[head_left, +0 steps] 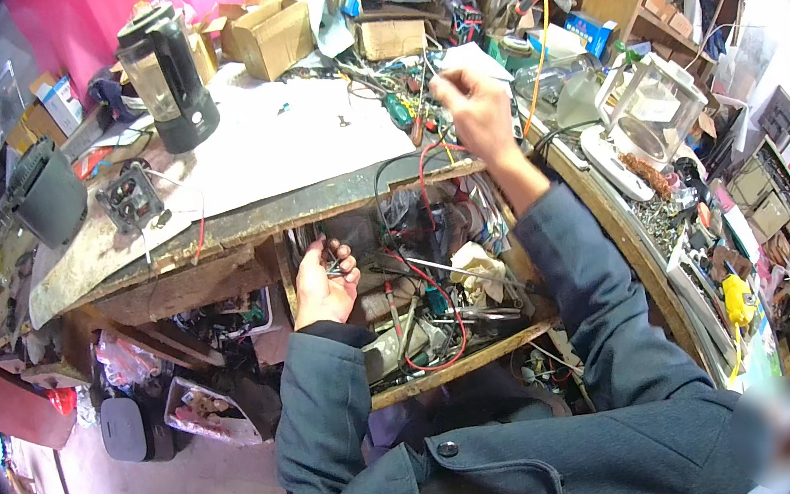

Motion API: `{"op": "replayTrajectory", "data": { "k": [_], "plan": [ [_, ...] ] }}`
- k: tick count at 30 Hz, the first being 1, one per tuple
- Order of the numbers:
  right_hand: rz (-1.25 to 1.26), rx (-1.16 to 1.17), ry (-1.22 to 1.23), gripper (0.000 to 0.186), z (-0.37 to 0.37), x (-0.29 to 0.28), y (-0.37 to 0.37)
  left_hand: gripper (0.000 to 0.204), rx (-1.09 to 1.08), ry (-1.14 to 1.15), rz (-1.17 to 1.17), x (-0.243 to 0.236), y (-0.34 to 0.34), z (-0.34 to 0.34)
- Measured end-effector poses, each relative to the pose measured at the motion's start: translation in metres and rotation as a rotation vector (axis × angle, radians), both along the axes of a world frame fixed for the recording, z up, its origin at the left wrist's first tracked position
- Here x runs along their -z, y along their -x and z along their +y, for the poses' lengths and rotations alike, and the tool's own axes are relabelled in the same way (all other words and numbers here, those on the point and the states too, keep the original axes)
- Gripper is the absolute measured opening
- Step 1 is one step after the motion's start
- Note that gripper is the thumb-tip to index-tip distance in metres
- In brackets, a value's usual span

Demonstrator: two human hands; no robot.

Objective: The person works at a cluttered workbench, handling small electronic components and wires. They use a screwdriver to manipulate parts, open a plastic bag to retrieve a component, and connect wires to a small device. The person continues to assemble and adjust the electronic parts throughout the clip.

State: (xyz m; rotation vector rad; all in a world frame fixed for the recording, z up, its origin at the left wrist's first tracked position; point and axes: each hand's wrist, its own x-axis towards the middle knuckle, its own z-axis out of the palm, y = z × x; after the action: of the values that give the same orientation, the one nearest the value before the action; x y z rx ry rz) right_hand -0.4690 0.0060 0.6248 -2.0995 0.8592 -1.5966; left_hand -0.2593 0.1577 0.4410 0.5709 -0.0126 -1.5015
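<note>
My left hand (324, 285) is over the left part of an open wooden drawer (462, 363), palm up with its fingers curled. Something small and dark shows between the fingers, too small to name. My right hand (477, 114) is raised over the cluttered back right of the bench, fingers bent together. A thin metal piece shows just past its fingertips; whether the hand holds it cannot be made out. Close to that hand lies a screwdriver (418, 124). Inside the drawer are a red test probe (391, 300), red and black leads, metal tools and a crumpled pale cloth or paper (479, 270).
On the white-covered bench (274, 143) stand a blender (168, 82), a grey motor base (49, 194), a small opened device part (130, 196) and an open cardboard box (268, 37). At right, a clear plastic container (658, 104) sits among loose screws. An orange cable (545, 54) hangs beside my right hand.
</note>
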Motion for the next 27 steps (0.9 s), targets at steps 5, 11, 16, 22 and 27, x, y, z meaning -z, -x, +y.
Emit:
{"op": "replayTrajectory", "data": {
  "k": [5,11,16,22,27],
  "plan": [
    [0.407,0.456,0.026,0.053,-0.167,-0.008,0.05,0.021,-0.093,-0.088,-0.037,0.0,0.008,-0.011],
    [0.879,0.607,-0.361,0.083,-0.225,-0.002,0.073,0.02,-0.086,-0.079,-0.034,-0.003,0.009,-0.01],
    [0.82,0.62,-0.444,0.071,-0.244,0.01,0.073,0.018,-0.103,-0.043,-0.049,0.001,0.008,-0.013],
    [0.535,0.611,-0.242,0.037,-0.273,0.025,0.107,0.021,-0.034,-0.033,-0.054,-0.002,0.019,-0.022],
    [0.138,0.59,-0.068,0.022,-0.223,-0.006,0.061,0.021,-0.067,-0.027,-0.078,0.01,0.007,-0.021]
  ]
}}
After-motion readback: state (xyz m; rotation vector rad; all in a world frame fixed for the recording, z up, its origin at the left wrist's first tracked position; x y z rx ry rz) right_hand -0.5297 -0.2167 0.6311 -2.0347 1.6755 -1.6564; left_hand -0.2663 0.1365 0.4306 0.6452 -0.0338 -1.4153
